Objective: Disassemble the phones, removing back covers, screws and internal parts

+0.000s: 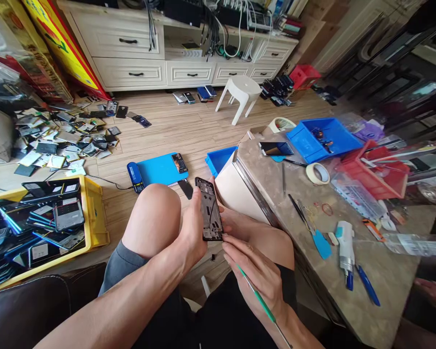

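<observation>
Nearest the camera: the person's two forearms, reaching forward over bare knees from a dark seat. The left hand [194, 228] is closed around the lower edge of a stripped phone frame [210, 209], holding it upright above the lap, between the knees, inner face toward the viewer. The right hand [257, 274] is closed in a pen grip on a thin green-handled tool [261, 303], fingertips touching the frame's bottom end; the tool's working tip is hidden behind the fingers, so contact with the frame cannot be confirmed. Judged step: picking or prying at a part in the lower end of the frame, mid-disassembly. The next move appears to call for a steady left-hand hold and fine, light pressure from the tool at the frame's lower edge. A small dark fragment [212, 257] shows just below the frame. To the right, the marble-pattern tabletop [378, 271] carries tweezers [297, 208], a blue pry pick [322, 245], a white and blue electric screwdriver [345, 252], a tape roll [318, 173], a phone [275, 148], a blue bin [321, 138] and a red tray [376, 174]. On the wooden floor ahead lie a blue heating pad [160, 169] with a phone on it and a white stool [241, 94]. To the left stands a yellow crate [94, 213] of phone screens, with a loose heap of phone parts [65, 140] beyond it, near the white drawer cabinet [131, 48].
</observation>
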Tool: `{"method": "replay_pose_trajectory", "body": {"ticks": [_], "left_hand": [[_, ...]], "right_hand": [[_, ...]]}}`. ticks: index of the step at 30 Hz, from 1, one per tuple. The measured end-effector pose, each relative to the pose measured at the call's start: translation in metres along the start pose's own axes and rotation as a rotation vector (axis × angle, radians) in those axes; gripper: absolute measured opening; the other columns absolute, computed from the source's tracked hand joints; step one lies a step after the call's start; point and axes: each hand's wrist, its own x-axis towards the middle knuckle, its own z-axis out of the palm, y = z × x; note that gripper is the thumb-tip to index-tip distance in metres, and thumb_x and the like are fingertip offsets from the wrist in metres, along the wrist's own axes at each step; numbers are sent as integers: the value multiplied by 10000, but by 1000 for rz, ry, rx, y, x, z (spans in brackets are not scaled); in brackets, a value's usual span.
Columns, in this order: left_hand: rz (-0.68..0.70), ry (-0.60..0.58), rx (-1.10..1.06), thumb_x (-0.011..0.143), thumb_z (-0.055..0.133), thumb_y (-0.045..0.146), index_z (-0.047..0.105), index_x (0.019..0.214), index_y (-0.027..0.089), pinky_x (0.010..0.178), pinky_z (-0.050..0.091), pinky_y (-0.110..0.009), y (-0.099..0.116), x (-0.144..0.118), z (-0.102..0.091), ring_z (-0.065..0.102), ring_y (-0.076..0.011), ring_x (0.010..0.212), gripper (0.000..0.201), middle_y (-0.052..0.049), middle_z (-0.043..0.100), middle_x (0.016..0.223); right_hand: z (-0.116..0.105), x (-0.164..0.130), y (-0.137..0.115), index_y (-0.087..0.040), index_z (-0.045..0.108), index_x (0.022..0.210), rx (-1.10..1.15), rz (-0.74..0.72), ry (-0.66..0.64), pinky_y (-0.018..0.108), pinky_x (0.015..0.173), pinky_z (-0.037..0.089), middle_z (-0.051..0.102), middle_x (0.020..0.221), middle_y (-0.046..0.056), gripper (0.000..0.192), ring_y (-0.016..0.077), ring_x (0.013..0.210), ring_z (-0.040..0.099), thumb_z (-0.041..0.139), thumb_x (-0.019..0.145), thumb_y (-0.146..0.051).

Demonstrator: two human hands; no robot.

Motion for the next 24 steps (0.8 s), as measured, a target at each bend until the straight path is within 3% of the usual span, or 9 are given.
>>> {"method": "replay_pose_trajectory", "body": {"ticks": [10, 17, 24], "left_hand": [[-51, -41, 60, 1006, 421, 584, 658, 946, 157, 588, 597, -306, -1, 0, 2, 712, -208, 681, 491, -98, 724, 836], [-9, -69, 81, 1003, 455, 566, 659, 1114, 165, 595, 585, -296, -3, 4, -1, 716, -209, 687, 464, -89, 733, 839], [-51, -152, 112, 1013, 397, 585, 679, 1111, 148, 563, 569, -291, -8, 7, -1, 705, -208, 644, 529, -100, 722, 803]], "right_hand": [[-11, 10, 9, -133, 682, 1261, 13, -99, -90, 365, 913, 639, 759, 1168, 137, 453, 230, 1039, 739, 706, 849, 55], [-8, 11, 14, -231, 735, 1135, 340, 279, -60, 248, 859, 639, 794, 1073, 33, 277, 157, 974, 764, 641, 950, -48], [-17, 13, 15, -233, 743, 1140, 389, 231, -69, 259, 876, 620, 777, 1089, 44, 296, 156, 990, 746, 645, 941, -38]]}}
